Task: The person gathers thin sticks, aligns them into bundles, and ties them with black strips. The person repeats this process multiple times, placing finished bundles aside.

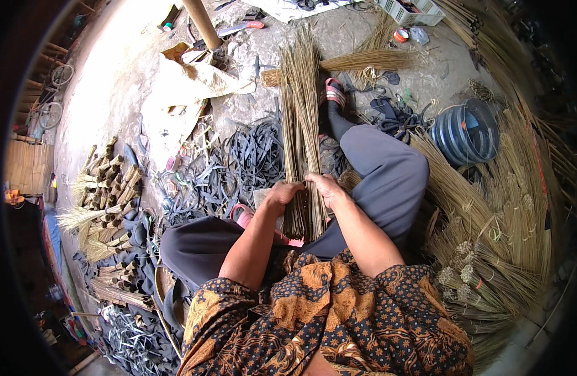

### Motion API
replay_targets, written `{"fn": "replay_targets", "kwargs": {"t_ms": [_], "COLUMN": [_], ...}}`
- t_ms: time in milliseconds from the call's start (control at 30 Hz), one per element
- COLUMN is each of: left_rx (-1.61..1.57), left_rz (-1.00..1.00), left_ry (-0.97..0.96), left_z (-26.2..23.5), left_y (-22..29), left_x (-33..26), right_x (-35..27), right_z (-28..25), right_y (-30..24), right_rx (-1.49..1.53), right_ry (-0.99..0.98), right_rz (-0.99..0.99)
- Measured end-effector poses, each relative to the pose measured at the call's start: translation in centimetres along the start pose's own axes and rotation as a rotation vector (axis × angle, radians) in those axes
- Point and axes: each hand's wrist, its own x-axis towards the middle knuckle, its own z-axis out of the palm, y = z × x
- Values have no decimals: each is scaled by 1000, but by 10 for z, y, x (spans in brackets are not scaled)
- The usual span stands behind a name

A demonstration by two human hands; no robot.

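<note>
Batik-patterned shirt, orange-brown and black, nearest the camera at six o'clock; grey trousers covered two bent knees, one toward eight o'clock and one toward two; pink-banded sandals, the right at one o'clock, the left partly behind the forearm.

Stalk bundle, straw-coloured and long, stood at centre, running from the lap toward twelve o'clock; its lower part was parted into two portions, blunt ends nearest the wearer; left hand lay against its nine-o'clock side, right hand against its three-o'clock side; fingers of both were bent inward round the stalks, rather than spread; which fingertips pinched, one could not tell, the stalks and knuckles hiding them.

Second stalk bundle, laid crosswise beyond, between twelve and one; red-handled knife near twelve, wooden pole at eleven; pale sack, crumpled, between ten and eleven; heap of dark strips between ten and eleven, nearer, just beside the central bundle; stack of short tied bundles at nine; tangle of greyish strips between seven and eight.

Ribbed blue-grey cylinder, container or coil unclear, between two and three; pale plastic crate at one; large heap of long stalks at three, tied ends toward four.
</note>
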Motion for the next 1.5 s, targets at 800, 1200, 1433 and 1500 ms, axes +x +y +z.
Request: {"fn": "replay_targets", "kwargs": {"t_ms": [800, 1200, 1433, 1500], "left_rx": [99, -279, -53, -3], "left_rz": [380, 764, 851, 757], "left_ry": [23, 225, 329, 208], "left_z": [-11, -72, -64, -38], "left_y": [14, 128, 119, 113], "left_x": [-7, -160, -167, -156], "right_x": [-194, -50, -108, -139], "right_z": [-69, -250, -239, -201], "right_y": [-282, -131, -143, -199], "right_rx": [-563, -1242, -547, -1186], "right_ry": [400, 835, 846, 757], "right_rz": [-744, 25, -327, -379]}}
